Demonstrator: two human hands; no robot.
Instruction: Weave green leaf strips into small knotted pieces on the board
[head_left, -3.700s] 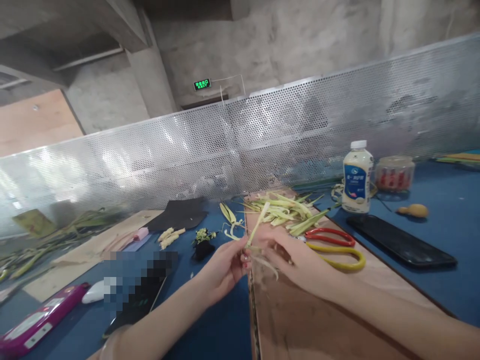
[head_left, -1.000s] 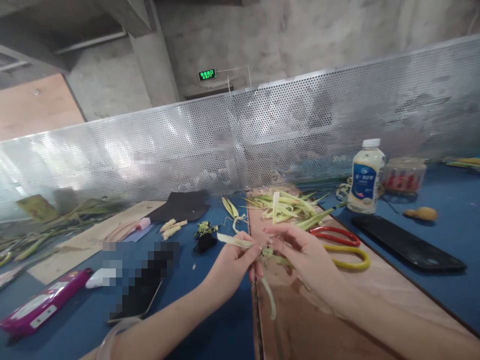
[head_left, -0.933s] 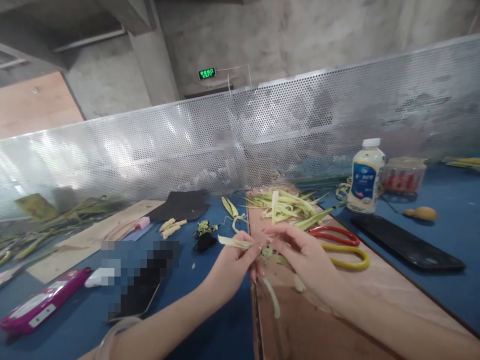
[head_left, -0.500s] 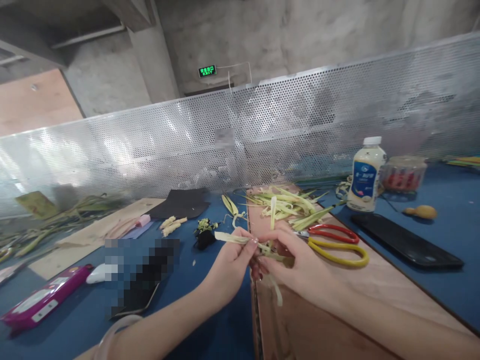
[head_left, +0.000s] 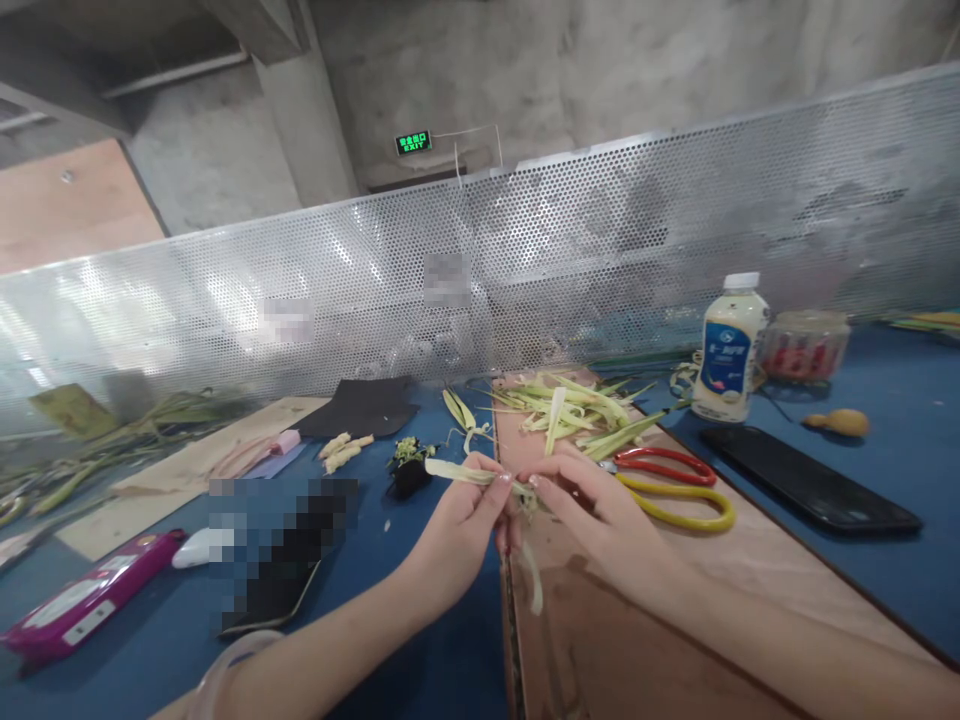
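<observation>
Between my two hands is a small bundle of pale green leaf strips, which look like corn husk (head_left: 452, 472). My left hand (head_left: 463, 515) pinches it between thumb and fingers, one flat end sticking out to the left. My right hand (head_left: 592, 505) closes on the same strips from the right, its thumb and forefinger tips near the left thumb. One strip stands up above the right hand and another dangles below. Fingers cover the middle of the bundle. Red and yellow handled scissors (head_left: 675, 485) lie just beyond my right hand, their blades partly hidden by it.
A heap of loose strips (head_left: 574, 410) lies on the wooden board (head_left: 750, 590). To the right are a bottle (head_left: 727, 350), a lidded jar (head_left: 806, 348), a small gourd (head_left: 840, 423) and a black phone (head_left: 810, 480). A purple packet (head_left: 94, 590) lies left. A perforated metal screen (head_left: 360, 290) stands behind.
My right thumb and fingers have shifted up and left, nearer my left fingertips. The dangling strip has swung a little left. Both hands keep their grip on the strips.
</observation>
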